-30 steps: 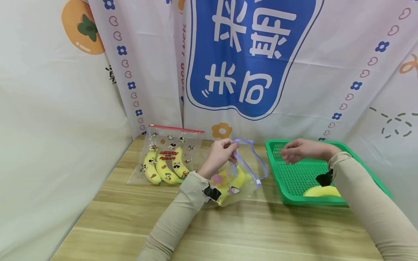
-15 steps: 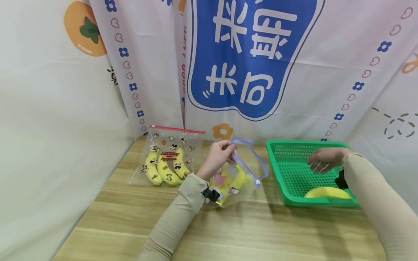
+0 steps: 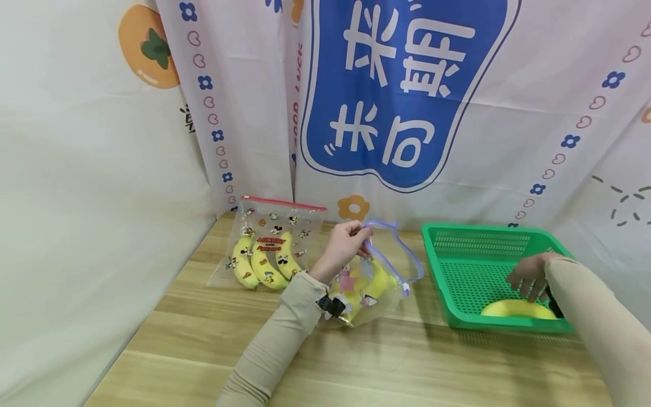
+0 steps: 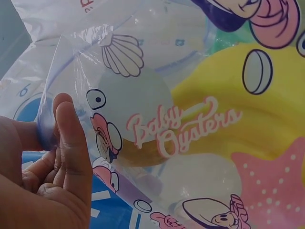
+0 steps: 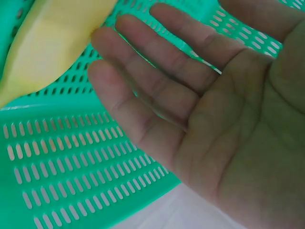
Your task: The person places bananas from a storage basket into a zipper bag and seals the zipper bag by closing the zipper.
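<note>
My left hand (image 3: 346, 249) pinches the edge of a clear zip bag (image 3: 391, 299) with a purple zip, its mouth gaping toward the right. Yellow bananas (image 4: 228, 109) show through its printed film, which reads "Baby Oysters" in the left wrist view. Over the green basket (image 3: 437, 271) my right hand (image 3: 531, 274) reaches down with fingers extended and apart, palm bare. A single banana (image 3: 516, 308) lies in the basket by its near wall. In the right wrist view, the fingertips (image 5: 102, 40) are right beside that banana (image 5: 52, 43).
A second clear bag (image 3: 310, 226) with a red zip lies to the left, with bananas (image 3: 264, 265) inside. The wooden table (image 3: 173, 339) runs back to a printed cloth (image 3: 254, 113) hanging behind everything.
My right hand has moved right and down into the basket, toward the banana. The left hand keeps its pinch on the bag's edge. The head view has shifted slightly.
</note>
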A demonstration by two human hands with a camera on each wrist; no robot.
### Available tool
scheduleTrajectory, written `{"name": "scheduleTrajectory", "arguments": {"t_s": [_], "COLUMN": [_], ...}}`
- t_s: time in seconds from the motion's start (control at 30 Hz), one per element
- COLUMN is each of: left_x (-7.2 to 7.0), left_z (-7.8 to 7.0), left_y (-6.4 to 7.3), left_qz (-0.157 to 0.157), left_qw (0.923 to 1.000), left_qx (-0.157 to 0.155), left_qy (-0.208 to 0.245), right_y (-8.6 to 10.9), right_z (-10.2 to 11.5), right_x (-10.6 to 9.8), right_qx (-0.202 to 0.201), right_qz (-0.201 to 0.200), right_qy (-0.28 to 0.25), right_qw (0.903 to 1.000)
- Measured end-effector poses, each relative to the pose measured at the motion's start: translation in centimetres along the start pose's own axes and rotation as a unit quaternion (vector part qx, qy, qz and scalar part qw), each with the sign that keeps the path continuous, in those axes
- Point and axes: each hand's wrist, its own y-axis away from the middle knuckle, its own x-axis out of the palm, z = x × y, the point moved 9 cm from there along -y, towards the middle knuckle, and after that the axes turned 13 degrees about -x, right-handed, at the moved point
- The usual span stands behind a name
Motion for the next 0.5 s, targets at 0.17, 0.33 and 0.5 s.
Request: {"name": "scheduleTrajectory", "arguments": {"t_s": [0.17, 0.33, 0.5], "left_x": [0.1, 0.0, 0.0], "left_z": [0.6, 1.0, 1.0], "left_y": [-0.7, -1.2, -1.1], "left_qz": [0.006, 0.005, 0.001], "left_qw": [0.9999, 0.9999, 1.0000], "left_qx": [-0.011, -0.009, -0.002], "left_qy": [-0.007, -0.002, -0.003], "right_y": [-0.2, -0.2, 0.2], "right_z": [-0.3, -0.1, -0.2], "right_x": [0.3, 0.9, 1.1], "right_qx": [0.005, 0.011, 0.034], "right_qz": [0.022, 0.053, 0.055], "right_qy": [0.025, 0.043, 0.034], "right_qw": [0.9994, 0.9976, 0.9973]}}
